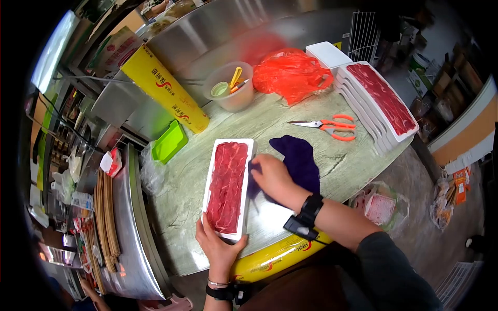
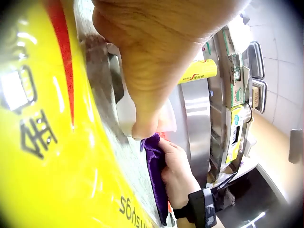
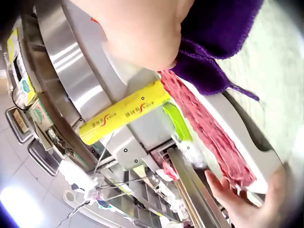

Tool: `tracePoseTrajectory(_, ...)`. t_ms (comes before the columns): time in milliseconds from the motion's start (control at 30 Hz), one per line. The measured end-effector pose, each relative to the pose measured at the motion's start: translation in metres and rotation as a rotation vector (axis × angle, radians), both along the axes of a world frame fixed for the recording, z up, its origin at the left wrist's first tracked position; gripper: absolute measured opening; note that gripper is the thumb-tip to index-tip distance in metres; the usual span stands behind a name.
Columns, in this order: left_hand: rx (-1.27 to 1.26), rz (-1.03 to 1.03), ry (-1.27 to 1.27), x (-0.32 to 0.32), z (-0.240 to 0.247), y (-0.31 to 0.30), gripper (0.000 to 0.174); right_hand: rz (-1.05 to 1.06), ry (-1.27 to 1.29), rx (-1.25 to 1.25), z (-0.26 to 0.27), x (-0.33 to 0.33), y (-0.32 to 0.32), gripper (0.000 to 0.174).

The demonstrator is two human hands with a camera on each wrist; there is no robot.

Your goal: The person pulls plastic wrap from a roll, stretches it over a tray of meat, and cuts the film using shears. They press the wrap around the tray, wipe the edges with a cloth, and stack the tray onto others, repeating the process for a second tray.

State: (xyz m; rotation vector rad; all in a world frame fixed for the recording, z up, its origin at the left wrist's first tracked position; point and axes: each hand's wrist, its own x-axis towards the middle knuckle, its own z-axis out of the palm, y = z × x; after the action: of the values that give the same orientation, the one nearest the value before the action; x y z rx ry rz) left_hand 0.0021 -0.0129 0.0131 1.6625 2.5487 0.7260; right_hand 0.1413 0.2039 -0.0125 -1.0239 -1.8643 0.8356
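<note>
A white tray (image 1: 249, 153) filled with sliced red meat (image 1: 228, 181) lies lengthwise on the table. My left hand (image 1: 219, 251) holds its near end, thumb at the right corner and fingers along the left edge. At the tray's right long side, my right hand (image 1: 278, 180) grips a dark purple cloth (image 1: 302, 158), most of which spreads over the tabletop to the right. The right wrist view shows a fold of the cloth (image 3: 204, 76) against the tray's side wall (image 3: 247, 137). The right hand's fingertips are partly hidden by the cloth.
Orange-handled scissors (image 1: 332, 126) lie right of the cloth. A stack of white trays (image 1: 358, 106), meat in the top one, stands at the right edge. Behind are a red plastic bag (image 1: 290, 72), a clear tub (image 1: 236, 101) and a yellow film roll (image 1: 166, 88). Another yellow roll (image 1: 280, 256) lies in front.
</note>
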Motion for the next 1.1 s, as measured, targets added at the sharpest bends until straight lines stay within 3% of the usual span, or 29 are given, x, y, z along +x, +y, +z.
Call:
tracePoseTrajectory(300, 0.01, -0.009, 0.021, -0.001, -0.003, 0.001, 0.12, 0.473, -0.143, -0.041, 0.0, 0.013, -0.08, 0.015)
tracePoseTrajectory(467, -0.012, -0.015, 0.04, -0.001, -0.002, -0.001, 0.119, 0.068, -0.133, 0.147, -0.009, -0.008, 0.006, 0.007)
tracePoseTrajectory(567, -0.005, -0.01, 0.066, 0.0, -0.002, 0.0, 0.118, 0.032, -0.189, 0.166, -0.006, -0.011, 0.004, 0.009)
tracePoseTrajectory(667, 0.012, 0.006, 0.066, 0.002, -0.006, 0.001, 0.118, 0.329, -0.288, 0.199, -0.003, 0.0, -0.059, 0.008)
tracePoseTrajectory(800, 0.029, -0.005, 0.07, -0.001, -0.008, 0.001, 0.118, 0.474, -0.206, 0.223, -0.005, 0.01, -0.106, 0.007)
tracePoseTrajectory(900, 0.003, -0.006, 0.053, 0.0, -0.005, -0.001, 0.119, 0.467, -0.161, 0.191, -0.004, 0.009, -0.081, 0.007)
tracePoseTrajectory(1100, -0.056, -0.046, 0.036, -0.002, 0.003, -0.017, 0.12, 0.079, -0.181, 0.25, -0.004, 0.014, 0.017, 0.006)
